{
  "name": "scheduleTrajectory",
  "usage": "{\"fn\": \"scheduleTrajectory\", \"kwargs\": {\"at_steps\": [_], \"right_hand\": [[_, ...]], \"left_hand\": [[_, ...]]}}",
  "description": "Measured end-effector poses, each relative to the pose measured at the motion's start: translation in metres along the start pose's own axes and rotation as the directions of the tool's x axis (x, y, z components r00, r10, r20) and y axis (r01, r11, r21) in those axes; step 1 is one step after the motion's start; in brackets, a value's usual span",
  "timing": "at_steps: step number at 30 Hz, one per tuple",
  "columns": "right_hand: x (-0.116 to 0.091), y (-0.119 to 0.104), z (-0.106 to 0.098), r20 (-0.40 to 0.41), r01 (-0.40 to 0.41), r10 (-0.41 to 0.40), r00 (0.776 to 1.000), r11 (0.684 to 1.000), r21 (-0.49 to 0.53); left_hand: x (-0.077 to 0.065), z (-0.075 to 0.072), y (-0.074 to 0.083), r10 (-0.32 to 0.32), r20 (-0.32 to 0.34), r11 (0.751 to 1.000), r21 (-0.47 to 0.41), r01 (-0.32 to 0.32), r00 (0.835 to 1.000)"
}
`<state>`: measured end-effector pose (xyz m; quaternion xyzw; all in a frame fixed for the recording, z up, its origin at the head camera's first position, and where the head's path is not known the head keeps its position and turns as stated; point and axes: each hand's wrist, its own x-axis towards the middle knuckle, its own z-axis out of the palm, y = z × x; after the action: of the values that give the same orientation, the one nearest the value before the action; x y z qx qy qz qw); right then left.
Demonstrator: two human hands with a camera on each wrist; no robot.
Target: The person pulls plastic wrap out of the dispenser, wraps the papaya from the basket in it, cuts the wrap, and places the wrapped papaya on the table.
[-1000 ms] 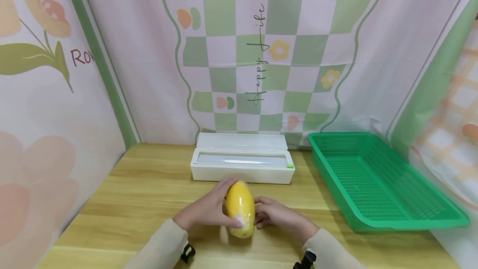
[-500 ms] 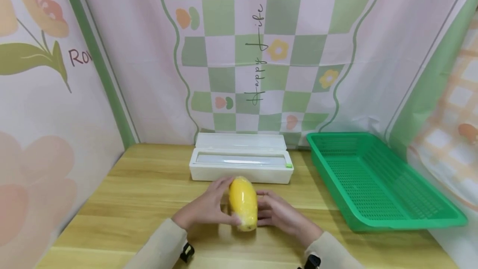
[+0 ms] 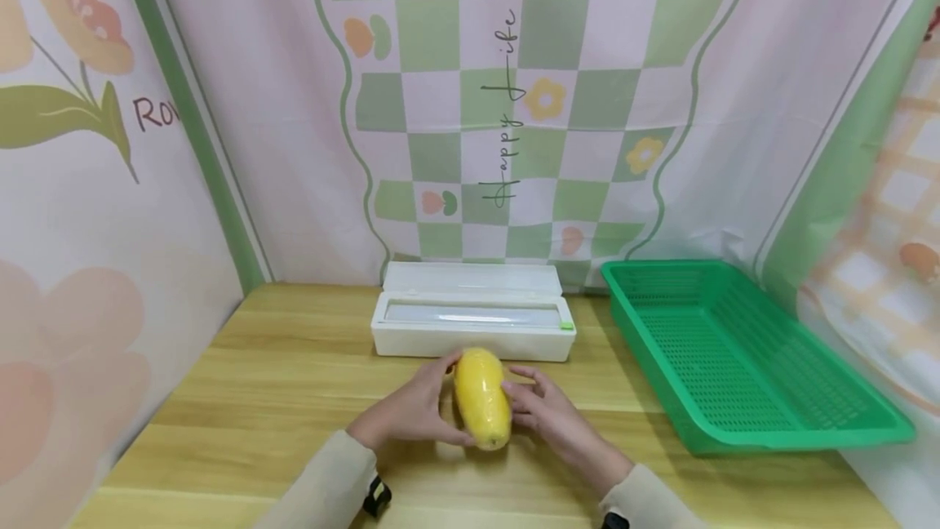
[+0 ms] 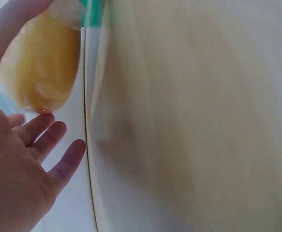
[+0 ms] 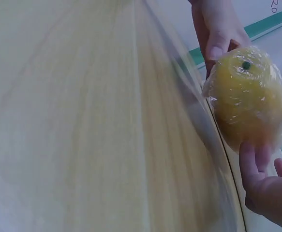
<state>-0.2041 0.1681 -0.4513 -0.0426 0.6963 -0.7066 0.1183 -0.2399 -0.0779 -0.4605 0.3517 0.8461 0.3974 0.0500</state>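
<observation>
A yellow oval fruit, melon-like and wrapped in clear plastic film, is tilted between both hands. My left hand holds it from the left, thumb near its lower end and fingers toward its upper end; the left wrist view shows fingertips against the film. My right hand touches its right side with loosely extended fingers. In the right wrist view, right fingertips rest against the fruit's underside, and a small dark green spot shows on its end. Wrinkled film covers that end.
Behind the hands stands a white film dispenser box with its lid raised. A green perforated basket sits to the right on the wooden table. Patterned cloth hangs along the back and sides.
The fruit has shifted slightly right and away from me and turned, its lower end swinging right. My left hand has followed it. My right fingers have moved up along its side.
</observation>
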Motion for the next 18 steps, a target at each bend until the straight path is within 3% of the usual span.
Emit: {"fn": "scheduleTrajectory", "kwargs": {"at_steps": [6, 18], "right_hand": [[0.001, -0.001, -0.002, 0.048, 0.013, -0.014, 0.999, 1.0, 0.02], [0.006, -0.005, -0.014, 0.123, -0.002, 0.01, 0.992, 0.998, -0.062]], "left_hand": [[0.003, 0.002, -0.004, 0.034, -0.003, 0.999, -0.007, -0.034, 0.999], [0.013, 0.002, -0.005, -0.027, 0.048, 0.999, -0.019, 0.028, 0.998]]}}
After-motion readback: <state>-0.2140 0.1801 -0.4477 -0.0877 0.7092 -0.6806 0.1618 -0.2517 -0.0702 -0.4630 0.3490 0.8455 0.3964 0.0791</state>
